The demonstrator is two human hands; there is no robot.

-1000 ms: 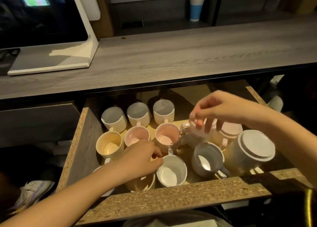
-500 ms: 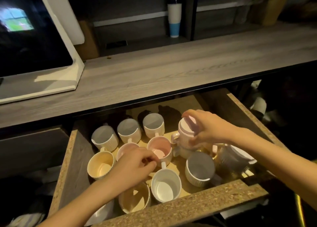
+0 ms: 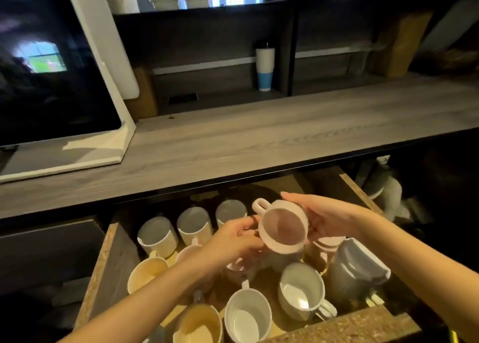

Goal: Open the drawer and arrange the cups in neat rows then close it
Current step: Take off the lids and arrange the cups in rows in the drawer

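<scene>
Nearest, the open drawer point(image 3: 363, 324) shows its chipboard front edge, with a white cup point(image 3: 247, 316), a grey cup point(image 3: 302, 291) and cream cups point(image 3: 199, 324) just behind it. No writing or brand can be read on any of them. Above the middle, both hands hold a pink cup point(image 3: 282, 230) tipped towards the camera, handle up-left: the left hand point(image 3: 233, 241) pinches its left rim, and the right hand point(image 3: 329, 219) seems to cup its far side, fingers spread. Three grey cups point(image 3: 193, 224) line the far row. Beyond, on the wooden counter point(image 3: 259, 140), stands a monitor point(image 3: 51, 70).
</scene>
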